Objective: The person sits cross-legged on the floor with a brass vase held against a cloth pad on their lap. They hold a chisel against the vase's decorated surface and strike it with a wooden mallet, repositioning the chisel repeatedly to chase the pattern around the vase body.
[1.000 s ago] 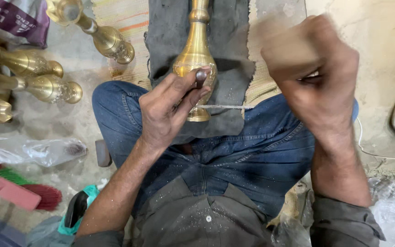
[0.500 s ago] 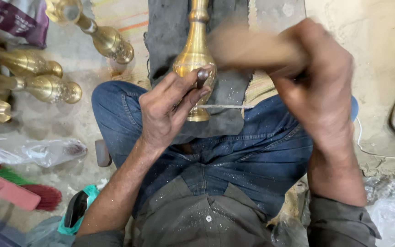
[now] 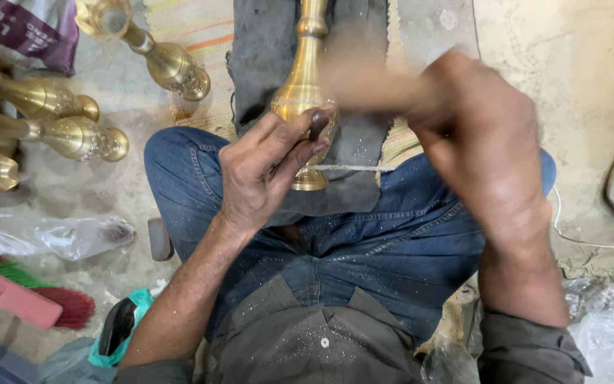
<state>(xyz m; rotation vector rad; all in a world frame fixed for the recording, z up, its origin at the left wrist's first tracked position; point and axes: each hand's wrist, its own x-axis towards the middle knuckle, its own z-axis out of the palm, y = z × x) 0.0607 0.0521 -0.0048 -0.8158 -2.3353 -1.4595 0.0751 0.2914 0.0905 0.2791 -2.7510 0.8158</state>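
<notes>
A tall brass vase (image 3: 302, 84) lies on a dark cloth (image 3: 353, 146) across my lap, neck pointing away from me. My left hand (image 3: 268, 167) pinches a small dark punch (image 3: 318, 125) against the vase's bulging body. My right hand (image 3: 474, 139) is raised to the right of it, gripping a wooden mallet (image 3: 364, 78) whose blurred head hangs just above and right of the punch. My legs in blue jeans (image 3: 392, 249) are folded under the cloth.
Several more brass vases (image 3: 72, 135) lie on the dusty floor at the left, one (image 3: 158, 53) near the cloth. A clear plastic bag (image 3: 58, 235), red and green brush bristles (image 3: 58, 302) and a dark object in a teal wrap (image 3: 119, 327) sit lower left. A crumpled bag (image 3: 605, 320) lies lower right.
My right hand has swung the mallet leftward and down toward the punch, from raised high right. My left hand and the vase have stayed put.
</notes>
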